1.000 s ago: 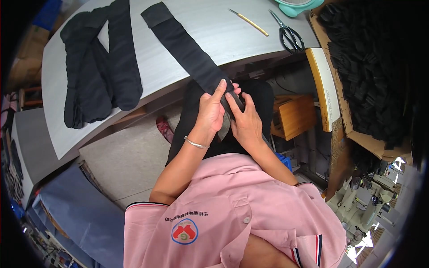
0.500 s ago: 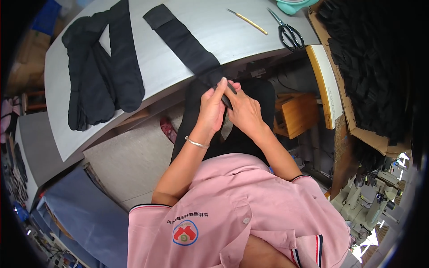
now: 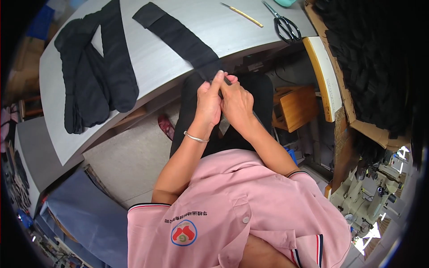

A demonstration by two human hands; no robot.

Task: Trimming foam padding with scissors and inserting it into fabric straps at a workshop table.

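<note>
A long black sock (image 3: 183, 40) lies flat across the table, its wider cuff at the far end, and runs over the front edge down to my hands. My left hand (image 3: 209, 103) is closed on its near end, thumb pointing up along the fabric. Close against it, my right hand (image 3: 237, 106) grips the same end, fingers curled. The part of the sock inside my hands is mostly hidden. Left of it, several more black socks (image 3: 123, 67) lie in an overlapping heap on the table.
On the white table (image 3: 156, 62) lie a thin yellow-handled tool (image 3: 243, 14) and black-handled scissors (image 3: 287, 27). A cardboard box (image 3: 368, 134) of black pieces stands at the right, beside a wooden stool (image 3: 299, 109). Blue cloth (image 3: 85, 214) hangs at the lower left; sewing machines (image 3: 366, 196) stand lower right.
The view has shifted slightly. My right hand has turned and closed in over the sock's end, covering a dark strip that showed between my hands before.
</note>
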